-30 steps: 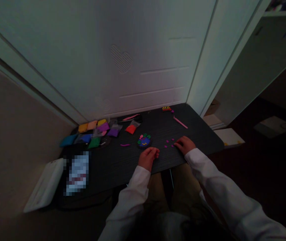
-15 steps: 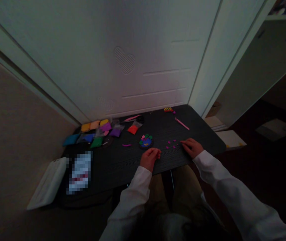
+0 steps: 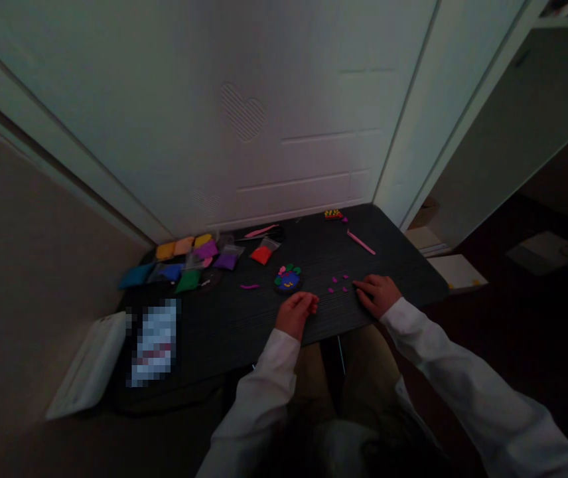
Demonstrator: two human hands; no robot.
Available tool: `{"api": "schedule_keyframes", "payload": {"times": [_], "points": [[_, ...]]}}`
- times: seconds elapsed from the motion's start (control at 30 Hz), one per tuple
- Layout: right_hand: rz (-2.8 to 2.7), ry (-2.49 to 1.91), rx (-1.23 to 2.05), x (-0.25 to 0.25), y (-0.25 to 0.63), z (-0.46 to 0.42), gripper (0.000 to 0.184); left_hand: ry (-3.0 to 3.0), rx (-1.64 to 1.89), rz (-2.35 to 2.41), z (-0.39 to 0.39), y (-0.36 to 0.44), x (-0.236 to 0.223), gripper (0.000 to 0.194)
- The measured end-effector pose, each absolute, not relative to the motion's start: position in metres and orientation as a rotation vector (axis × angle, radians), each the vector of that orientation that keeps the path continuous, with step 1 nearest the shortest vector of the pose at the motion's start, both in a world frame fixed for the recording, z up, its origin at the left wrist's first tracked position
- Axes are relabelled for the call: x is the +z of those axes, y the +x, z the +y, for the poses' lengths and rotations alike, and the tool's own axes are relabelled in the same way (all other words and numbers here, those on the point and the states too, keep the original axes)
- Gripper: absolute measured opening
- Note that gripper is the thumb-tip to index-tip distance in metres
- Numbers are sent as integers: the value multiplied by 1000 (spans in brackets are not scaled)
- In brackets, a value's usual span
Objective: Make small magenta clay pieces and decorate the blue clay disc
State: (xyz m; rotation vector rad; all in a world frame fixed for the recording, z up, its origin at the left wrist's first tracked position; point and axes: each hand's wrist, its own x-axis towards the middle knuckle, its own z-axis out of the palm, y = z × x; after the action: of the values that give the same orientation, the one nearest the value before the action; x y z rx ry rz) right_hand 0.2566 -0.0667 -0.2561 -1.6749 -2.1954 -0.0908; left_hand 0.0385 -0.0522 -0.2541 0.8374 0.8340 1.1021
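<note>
My left hand point(image 3: 297, 313) is closed at the table's near edge, thumb pressed to the fingers; what it holds, if anything, is too small to make out. Just beyond it lies a round dark disc point(image 3: 286, 285) with a blue middle, green and pink clay pieces along its rim and small yellow bits. My right hand point(image 3: 377, 294) rests on the tabletop with fingers stretched out and somewhat apart. Several small purple clay pieces point(image 3: 334, 279) lie just left of its fingertips. A thin purple clay strip point(image 3: 250, 287) lies left of the disc.
Bags of coloured clay, including a green one point(image 3: 188, 281) and a red one point(image 3: 263, 253), cover the dark table's left side. Pink tweezers point(image 3: 361, 242) lie at the right. A yellow-and-red piece point(image 3: 332, 214) sits near the white panel point(image 3: 314, 86). A blurred packet point(image 3: 154, 345) is front left.
My right hand has drawn back slightly to the right from the purple pieces, and its fingers have spread. My left hand stays closed in nearly the same spot.
</note>
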Motion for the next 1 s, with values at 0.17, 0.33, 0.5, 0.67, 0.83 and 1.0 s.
{"api": "schedule_keyframes", "payload": {"times": [0.17,0.33,0.5,0.67,0.83,1.0], "points": [[-2292,-1615,-75,-251,255,-69,30,845,1111,822,-52,39,-255,11],[-2284,-1650,-92,-249,252,-70,30,839,1114,830,-52,39,-255,11],[-2255,-1700,-129,-248,251,-70,33,831,1117,838,-52,39,-254,10],[-2322,-1643,-107,-246,250,-71,31,850,1122,810,-53,39,-255,10],[-2225,-1746,-139,-247,249,-71,33,841,1110,828,-53,40,-253,10],[-2198,-1764,-149,-250,251,-69,35,832,1117,836,-53,40,-252,11]]}}
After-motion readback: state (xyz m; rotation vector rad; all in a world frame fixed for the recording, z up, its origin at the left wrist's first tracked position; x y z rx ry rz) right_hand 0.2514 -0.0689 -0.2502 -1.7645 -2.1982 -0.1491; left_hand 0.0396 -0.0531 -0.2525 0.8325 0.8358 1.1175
